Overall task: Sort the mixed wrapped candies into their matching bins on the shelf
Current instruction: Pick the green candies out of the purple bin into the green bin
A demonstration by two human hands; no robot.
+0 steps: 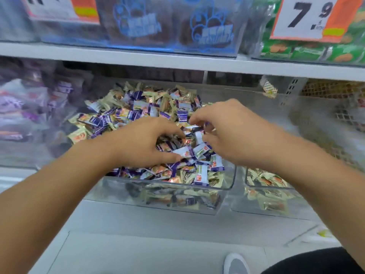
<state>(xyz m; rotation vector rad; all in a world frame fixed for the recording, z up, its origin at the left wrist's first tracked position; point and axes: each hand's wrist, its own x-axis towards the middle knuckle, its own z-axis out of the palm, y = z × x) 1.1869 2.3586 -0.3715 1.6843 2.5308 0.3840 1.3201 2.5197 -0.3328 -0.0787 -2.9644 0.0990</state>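
The clear bin [227,186] sits on the lower shelf [177,224], long axis running front to back, heaped with mixed purple-white and cream candies [138,107]. Left hand [138,143] digs in, fingers curled around wrappers. Right hand [231,131] pinches a purple-white candy [194,128] just above the pile.

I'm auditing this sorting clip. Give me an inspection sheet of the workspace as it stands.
Surface: white shelf above, pale floor below.
Job's things: clear middle bin heaped with mixed purple and cream candies; right bin holds cream ones.
Clutter: nothing seen.
Grippers: left hand and right hand over the heap, fingers curled among wrappers; blur hides any grip.
Cables: nothing seen.
Surroundings: price tag, a shoe.
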